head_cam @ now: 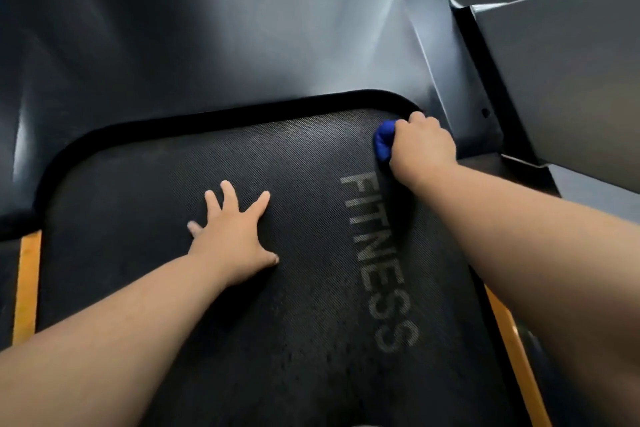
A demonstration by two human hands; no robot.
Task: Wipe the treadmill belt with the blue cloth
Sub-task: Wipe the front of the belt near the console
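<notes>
Blue cloth (382,144) is bunched into a small wad, sitting right at the far right corner of the treadmill belt (294,305), just inside the curved black rim (207,118) where the belt meets the motor cover (207,45). Only one view here, the head cam looking down, so that's all there is to go on.

The right hand (422,146) has its fingers curled over the cloth and holds it down on the belt, knuckles up. Only a bit of blue pokes out on the thumb side; the rest is hidden under the hand.

The left hand (232,239) is flat on the belt, palm down, fingers spread wide and holding nothing. It's near the middle of the belt, well apart from the right one.

Between the two arms there's grey FITNESS lettering (377,260) printed along the belt, with the cloth just past the F. An orange strip (26,284) runs down the left side rail and another orange strip (516,350) on the right, partly behind the right forearm.
</notes>
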